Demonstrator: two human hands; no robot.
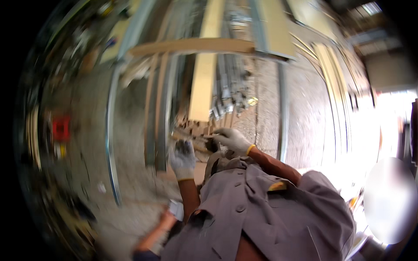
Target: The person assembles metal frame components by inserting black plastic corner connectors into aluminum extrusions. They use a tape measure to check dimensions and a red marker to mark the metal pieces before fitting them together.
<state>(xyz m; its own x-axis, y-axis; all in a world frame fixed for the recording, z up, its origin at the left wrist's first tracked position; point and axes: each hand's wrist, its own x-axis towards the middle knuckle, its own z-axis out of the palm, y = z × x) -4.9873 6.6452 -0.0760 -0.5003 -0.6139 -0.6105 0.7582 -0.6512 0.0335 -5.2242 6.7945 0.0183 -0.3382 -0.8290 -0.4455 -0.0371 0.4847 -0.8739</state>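
Both gloves on here: my left hand (182,157) and right hand (232,140) are up by a thin strip (188,134), near the close end of that pale yellow board (202,89). Too blurry to tell if either's gripping. I'd get a firm hold first, tbh, and keep fingers off the metal lengths (225,93).

The gloves (233,139) are knitted of matt cloth, the shirt (261,204) of matt fabric; rough concrete is seen in the floor (305,117), shiny metal in the rail (109,139), apparently wood in the blurred crossbar (191,45).
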